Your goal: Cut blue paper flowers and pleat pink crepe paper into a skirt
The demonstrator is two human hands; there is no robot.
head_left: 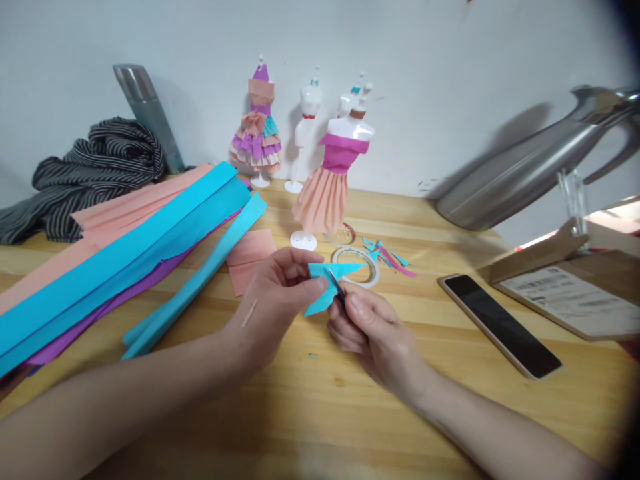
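My left hand (285,293) pinches a small piece of turquoise crepe paper (345,269) between thumb and fingers, above the middle of the table. In my right hand (373,320) is a pair of scissors (339,288), its dark handles wrapped by the fingers. The blades lie across the turquoise piece, close to my left thumb; one pointed flap of paper sticks out to the right and another hangs down. Just behind the hands stands a mini dress form (345,157) with a magenta top and a pleated peach skirt. A tiny turquoise scrap (313,355) lies below the hands.
Crepe paper strips (125,247) spread across the left, beside a striped cloth (100,160) and a bottle (150,113). Tape rolls (373,270) and scraps (395,260) lie behind my right hand. A phone (500,325), cardboard box (575,287) and steel jug (515,160) stand right. More dress forms (256,127) line the wall.
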